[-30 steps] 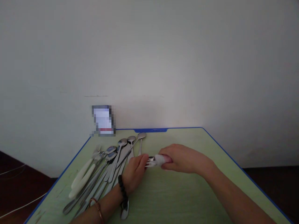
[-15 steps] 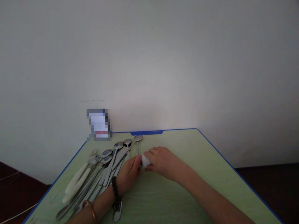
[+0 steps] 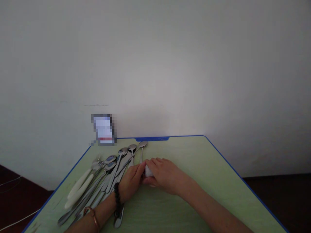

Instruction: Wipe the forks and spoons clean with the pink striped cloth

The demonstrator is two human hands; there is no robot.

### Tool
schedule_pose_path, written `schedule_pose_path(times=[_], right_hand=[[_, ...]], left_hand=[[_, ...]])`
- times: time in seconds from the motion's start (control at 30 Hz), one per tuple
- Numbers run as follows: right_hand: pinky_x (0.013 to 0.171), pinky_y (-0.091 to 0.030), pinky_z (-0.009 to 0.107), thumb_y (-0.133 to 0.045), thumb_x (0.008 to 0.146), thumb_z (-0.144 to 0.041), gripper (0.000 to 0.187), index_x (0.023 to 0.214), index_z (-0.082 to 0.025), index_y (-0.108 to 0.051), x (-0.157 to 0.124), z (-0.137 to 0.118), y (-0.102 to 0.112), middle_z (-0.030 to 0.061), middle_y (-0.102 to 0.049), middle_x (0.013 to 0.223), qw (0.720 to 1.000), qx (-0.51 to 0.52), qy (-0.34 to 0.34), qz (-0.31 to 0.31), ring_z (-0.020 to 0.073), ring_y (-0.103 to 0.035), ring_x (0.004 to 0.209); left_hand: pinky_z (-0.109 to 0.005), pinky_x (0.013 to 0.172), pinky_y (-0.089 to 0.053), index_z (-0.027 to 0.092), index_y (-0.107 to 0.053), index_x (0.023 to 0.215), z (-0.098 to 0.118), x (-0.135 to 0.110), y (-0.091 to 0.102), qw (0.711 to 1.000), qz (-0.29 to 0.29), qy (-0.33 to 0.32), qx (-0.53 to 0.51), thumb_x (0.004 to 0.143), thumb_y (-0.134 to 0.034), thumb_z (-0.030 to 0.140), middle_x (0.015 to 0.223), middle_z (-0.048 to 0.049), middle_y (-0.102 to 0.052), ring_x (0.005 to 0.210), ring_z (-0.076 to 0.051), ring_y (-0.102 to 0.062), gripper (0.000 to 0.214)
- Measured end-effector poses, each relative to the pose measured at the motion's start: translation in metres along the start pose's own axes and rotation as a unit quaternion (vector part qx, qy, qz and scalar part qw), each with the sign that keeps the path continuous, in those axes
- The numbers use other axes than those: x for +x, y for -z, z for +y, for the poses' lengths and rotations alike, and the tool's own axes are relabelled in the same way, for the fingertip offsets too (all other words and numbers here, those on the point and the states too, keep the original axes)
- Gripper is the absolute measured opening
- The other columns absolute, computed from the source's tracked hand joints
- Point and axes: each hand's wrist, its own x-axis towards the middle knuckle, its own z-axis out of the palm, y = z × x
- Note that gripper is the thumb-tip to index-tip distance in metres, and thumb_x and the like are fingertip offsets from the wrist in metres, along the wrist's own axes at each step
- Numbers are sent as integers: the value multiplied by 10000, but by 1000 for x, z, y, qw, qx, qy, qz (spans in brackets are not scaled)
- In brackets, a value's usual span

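Over the green tabletop (image 3: 175,210), right of the cutlery (image 3: 114,174), I have the white wad (image 3: 148,171): R hand (image 3: 167,174) pinching it; L hand (image 3: 131,181), grip hidden, can't tell. Prob. light, soft; best held mid-body.

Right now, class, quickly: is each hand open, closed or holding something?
Left hand: closed, right up by the white wad; whatever it may grip is hidden.
Right hand: closed, holding the white wad.

No text is legible, even on the pixelated screen (image 3: 104,128).
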Motion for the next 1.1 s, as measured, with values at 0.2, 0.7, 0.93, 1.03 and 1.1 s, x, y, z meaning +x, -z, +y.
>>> schedule_pose_path(times=[0.2, 0.7, 0.93, 1.03, 1.1], right_hand=[[916, -364, 337, -361, 888, -394, 409, 1201, -155, -471, -3, 5, 22, 119, -558, 1168, 995, 97, 10, -2, 210, -501, 1083], [702, -388, 297, -494, 820, -322, 239, 977, -153, -556, 1, 4, 18, 94, -634, 917, 996, 45, -35, -72, 221, -590, 845], [677, -400, 290, -489, 833, -329, 225, 967, -161, -556, 2, 6, 18, 87, -638, 935, 996, 57, -30, -68, 207, -598, 810], [697, -407, 302, -498, 832, -314, 233, 991, -152, -550, 4, 7, 14, 92, -638, 950, 997, 35, -27, -62, 217, -599, 830], [724, -409, 314, -491, 837, -288, 238, 1012, -136, -544, 7, 9, 9, 106, -633, 976, 998, 17, -25, -57, 228, -596, 861]], left_hand=[[-251, 467, -286, 210, -436, 557, 1, 0, -2, 1000, 13, -13, 20, 873, -294, 350, 496, 14, -424, 476, -141, -386, 374], [-259, 468, -261, 210, -379, 546, 5, -1, -3, 1000, -5, 15, -16, 889, -223, 412, 502, 37, -357, 481, -127, -344, 427], [-256, 473, -240, 196, -432, 552, 12, -3, -3, 999, -34, 4, -12, 861, -333, 436, 492, 49, -364, 482, -115, -337, 404], [-256, 466, -237, 204, -400, 535, 11, -2, -2, 1000, -23, 12, -13, 879, -287, 431, 484, 48, -350, 470, -115, -320, 428], [-259, 464, -238, 208, -392, 535, 8, -1, -2, 1000, -9, 20, -12, 885, -274, 430, 488, 41, -356, 473, -120, -323, 431]])
